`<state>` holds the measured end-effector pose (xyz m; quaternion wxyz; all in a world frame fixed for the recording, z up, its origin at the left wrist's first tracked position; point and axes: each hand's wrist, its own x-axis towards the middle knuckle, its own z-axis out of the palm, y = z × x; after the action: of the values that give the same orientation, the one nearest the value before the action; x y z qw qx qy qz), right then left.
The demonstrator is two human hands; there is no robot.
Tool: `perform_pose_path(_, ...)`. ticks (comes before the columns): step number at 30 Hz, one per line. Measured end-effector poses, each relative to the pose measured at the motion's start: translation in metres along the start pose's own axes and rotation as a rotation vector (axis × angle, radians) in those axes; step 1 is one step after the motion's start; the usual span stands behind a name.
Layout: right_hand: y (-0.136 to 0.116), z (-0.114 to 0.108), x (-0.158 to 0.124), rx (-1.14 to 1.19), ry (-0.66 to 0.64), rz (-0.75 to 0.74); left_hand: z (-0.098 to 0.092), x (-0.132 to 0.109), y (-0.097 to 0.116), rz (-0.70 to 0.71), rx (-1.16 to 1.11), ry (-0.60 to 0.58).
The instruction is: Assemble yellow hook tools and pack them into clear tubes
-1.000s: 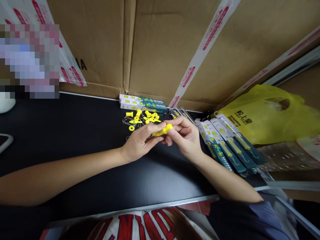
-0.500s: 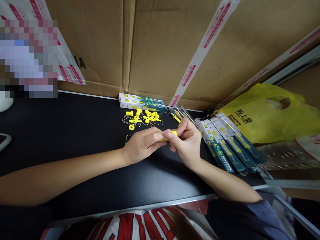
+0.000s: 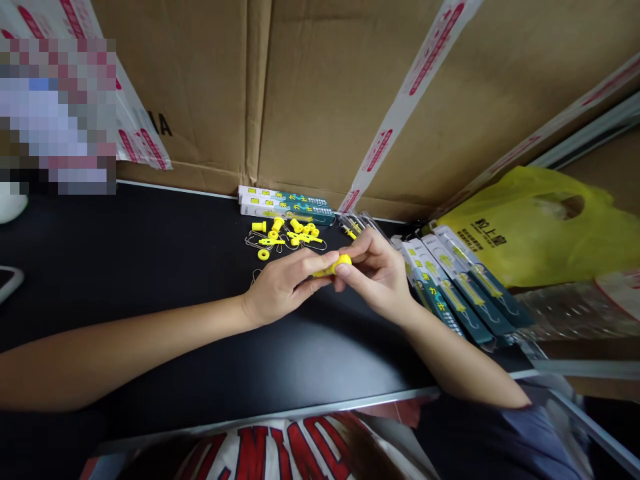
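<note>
One yellow piece (image 3: pixel 342 262) — rounded end, partly hidden.

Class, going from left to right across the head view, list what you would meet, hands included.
White-rimmed device → left hand → held yellow piece → right hand → right-hand row of boxes → yellow bag.

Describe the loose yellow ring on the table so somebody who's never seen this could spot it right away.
On the black tabletop, find the cluster of yellow parts in front of two boxes. Go to its near-left edge, just beyond the left hand. The yellow ring lies flat there, dark hole facing up, set slightly apart from the other pieces.
</note>
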<state>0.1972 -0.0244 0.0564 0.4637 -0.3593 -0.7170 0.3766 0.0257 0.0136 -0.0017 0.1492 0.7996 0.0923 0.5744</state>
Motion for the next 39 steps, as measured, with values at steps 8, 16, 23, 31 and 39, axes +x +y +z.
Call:
perform_pose_path(8, 0.007, 0.002, 0.007, 0.058, 0.077, 0.027, -0.004, 0.006, 0.003, -0.127, -0.024, 0.065)
perform_pose_path(16, 0.046, 0.024, 0.002, 0.116, -0.271, 0.071, -0.021, 0.039, 0.02, -0.468, -0.38, 0.217)
perform_pose_path(23, 0.053, 0.04, -0.003, 0.287, -0.313, 0.23, -0.031, 0.058, 0.006, -0.668, -0.511, 0.419)
perform_pose_path(31, 0.052, 0.047, -0.006, 0.278, -0.307, 0.29, -0.017, 0.041, -0.005, -0.924, -0.69, 0.408)
perform_pose_path(39, 0.045, 0.053, -0.012, 0.563, -0.527, 0.375, -0.012, 0.037, 0.01, -1.026, -0.843, 0.291)
